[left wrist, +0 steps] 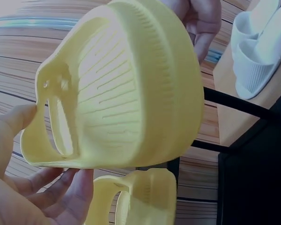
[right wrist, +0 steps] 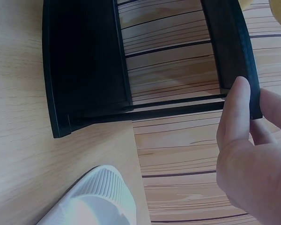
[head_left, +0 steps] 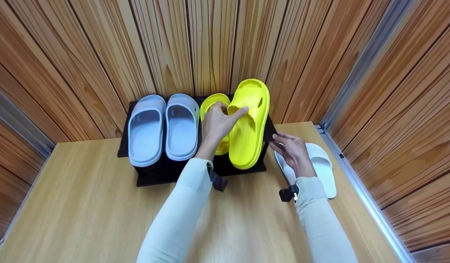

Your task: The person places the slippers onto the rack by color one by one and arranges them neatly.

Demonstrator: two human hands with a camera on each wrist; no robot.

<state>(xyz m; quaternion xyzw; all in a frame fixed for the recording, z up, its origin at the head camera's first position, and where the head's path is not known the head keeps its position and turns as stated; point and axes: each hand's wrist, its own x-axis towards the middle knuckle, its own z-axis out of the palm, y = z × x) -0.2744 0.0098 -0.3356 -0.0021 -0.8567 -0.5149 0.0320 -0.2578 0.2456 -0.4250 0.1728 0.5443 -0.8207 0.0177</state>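
Note:
My left hand (head_left: 217, 124) pinches a bright yellow slipper (head_left: 245, 146) by the side of its strap, thumb on one face and fingers on the other. Seen from the left wrist, this slipper (left wrist: 107, 89) fills the middle, its ribbed insole showing. The other yellow slipper (head_left: 215, 99) stands on the black shoe rack (head_left: 123, 148), partly behind my left hand. At the rack's right end, my right hand (head_left: 292, 149) grips the edge of the upper shelf; the right wrist view shows fingers and thumb on either side of that shelf (right wrist: 229, 47).
Two grey-blue slippers (head_left: 146, 137) sit side by side on the rack's left half. White slippers (head_left: 323, 171) lie on the wooden floor (head_left: 82, 204) at the right, partly behind my right hand. Wood-plank walls (head_left: 166, 47) rise behind and at both sides.

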